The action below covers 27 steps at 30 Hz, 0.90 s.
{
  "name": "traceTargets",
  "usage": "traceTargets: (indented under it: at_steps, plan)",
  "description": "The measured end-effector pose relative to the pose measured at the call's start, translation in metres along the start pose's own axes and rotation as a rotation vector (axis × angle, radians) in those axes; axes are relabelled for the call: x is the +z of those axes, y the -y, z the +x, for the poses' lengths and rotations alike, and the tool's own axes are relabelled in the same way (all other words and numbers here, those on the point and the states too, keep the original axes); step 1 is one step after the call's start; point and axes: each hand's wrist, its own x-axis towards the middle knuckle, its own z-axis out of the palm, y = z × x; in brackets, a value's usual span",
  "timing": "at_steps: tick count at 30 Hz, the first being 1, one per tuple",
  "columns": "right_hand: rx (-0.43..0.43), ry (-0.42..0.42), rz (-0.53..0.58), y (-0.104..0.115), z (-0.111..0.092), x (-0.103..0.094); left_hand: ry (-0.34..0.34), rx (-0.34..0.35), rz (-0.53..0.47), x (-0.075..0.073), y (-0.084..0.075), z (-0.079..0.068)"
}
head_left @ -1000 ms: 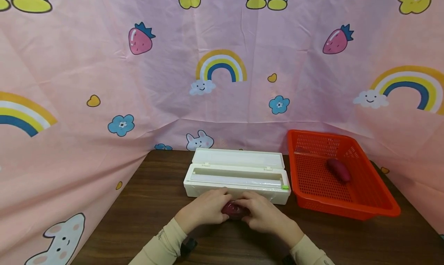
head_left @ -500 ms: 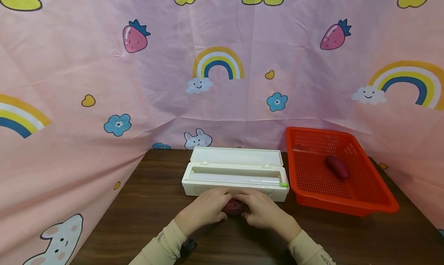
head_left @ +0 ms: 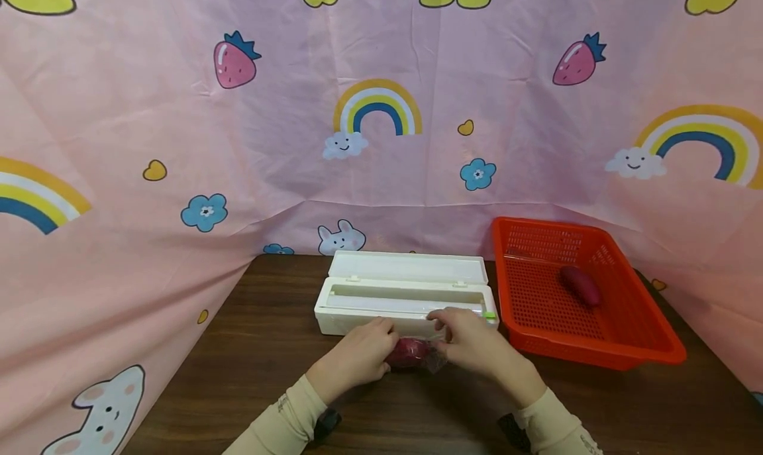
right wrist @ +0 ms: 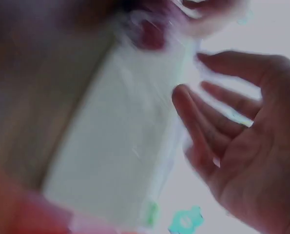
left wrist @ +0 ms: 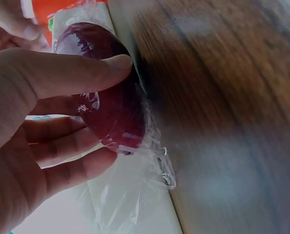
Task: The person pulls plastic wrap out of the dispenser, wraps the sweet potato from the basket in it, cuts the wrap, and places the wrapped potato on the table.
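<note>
A purple-red sweet potato (head_left: 408, 353) wrapped in clear cling film lies in front of the white cling film box. My left hand (head_left: 356, 354) grips its left end; the left wrist view shows the thumb across the sweet potato (left wrist: 116, 109) and the fingers under it. Loose film (left wrist: 164, 168) sticks out from the end nearest that camera. My right hand (head_left: 479, 344) is just right of the sweet potato, by a flap of film (head_left: 435, 361). In the blurred right wrist view, the right hand (right wrist: 252, 126) has loosely bent fingers and nothing between them.
The white cling film box (head_left: 381, 324) stands with its lid (head_left: 408, 267) raised, a film roll (head_left: 399, 304) inside and a green slider (head_left: 489, 315) at the right. A red basket (head_left: 596, 357) with another sweet potato (head_left: 581, 285) is on the wooden table (head_left: 238, 375), against a patterned cloth.
My right hand has let go of the sweet potato and moved right and slightly up, exposing its right end and the film flap. The left hand keeps its hold.
</note>
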Motion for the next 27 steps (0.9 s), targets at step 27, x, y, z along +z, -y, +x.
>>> traceTargets:
  at_steps: [27]
  plan:
    - [0.231, -0.161, -0.190, -0.041, -0.027, -0.068, 0.032, -0.049, -0.275, -0.029, 0.021, -0.007]
